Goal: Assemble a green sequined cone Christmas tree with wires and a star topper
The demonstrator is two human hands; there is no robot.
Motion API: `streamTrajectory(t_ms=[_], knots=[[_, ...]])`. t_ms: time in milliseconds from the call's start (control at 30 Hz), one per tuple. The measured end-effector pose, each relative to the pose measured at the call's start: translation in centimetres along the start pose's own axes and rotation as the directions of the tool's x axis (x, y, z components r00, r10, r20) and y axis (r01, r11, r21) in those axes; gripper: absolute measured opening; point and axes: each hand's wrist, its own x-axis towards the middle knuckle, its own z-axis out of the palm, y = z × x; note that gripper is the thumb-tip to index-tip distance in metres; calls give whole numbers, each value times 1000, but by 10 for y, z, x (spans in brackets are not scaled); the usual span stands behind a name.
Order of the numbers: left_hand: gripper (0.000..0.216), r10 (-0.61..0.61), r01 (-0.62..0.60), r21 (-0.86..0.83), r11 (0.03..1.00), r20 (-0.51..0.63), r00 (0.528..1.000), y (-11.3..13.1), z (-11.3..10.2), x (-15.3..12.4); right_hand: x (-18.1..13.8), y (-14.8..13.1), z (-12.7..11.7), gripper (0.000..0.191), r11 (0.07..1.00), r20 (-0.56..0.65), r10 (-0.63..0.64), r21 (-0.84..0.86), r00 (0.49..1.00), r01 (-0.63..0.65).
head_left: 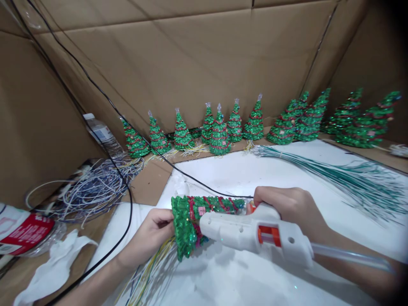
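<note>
Miniature tree (pixel 188 223), gripped at base by left fingers (pixel 165 215), may scorch should the black cord (pixel 146 141) tug the glue gun (pixel 236 231) clasped in right fingers (pixel 266 193)

Close head view, forward-down across white tabletop (pixel 229 170)

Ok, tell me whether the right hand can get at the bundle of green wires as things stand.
Probably not yet: the right hand is holding the glue gun. Otherwise the way looks free; the green wires lie uncovered beyond it.
</note>
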Motion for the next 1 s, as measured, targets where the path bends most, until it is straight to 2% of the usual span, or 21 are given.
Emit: streamTrajectory(t_ms=[333, 500, 767, 1000], knots=[[39, 22, -22, 10, 1000, -63, 998, -4, -1, 0, 0, 0, 0, 8, 1000, 21, 10, 15, 1000, -10], [42, 10, -11, -23, 1000, -61, 998, -4, -1, 0, 1, 0, 1, 11, 1000, -15, 25, 0, 1000, -25], [42, 29, -31, -32, 999, -50, 998, 1, -1, 0, 0, 5, 0, 3, 996, 68, 68, 44, 995, -71], [38, 24, -25, -12, 1000, -70, 997, 0, -1, -2, -1, 6, 1, 4, 993, 77, 105, 47, 991, -109]])
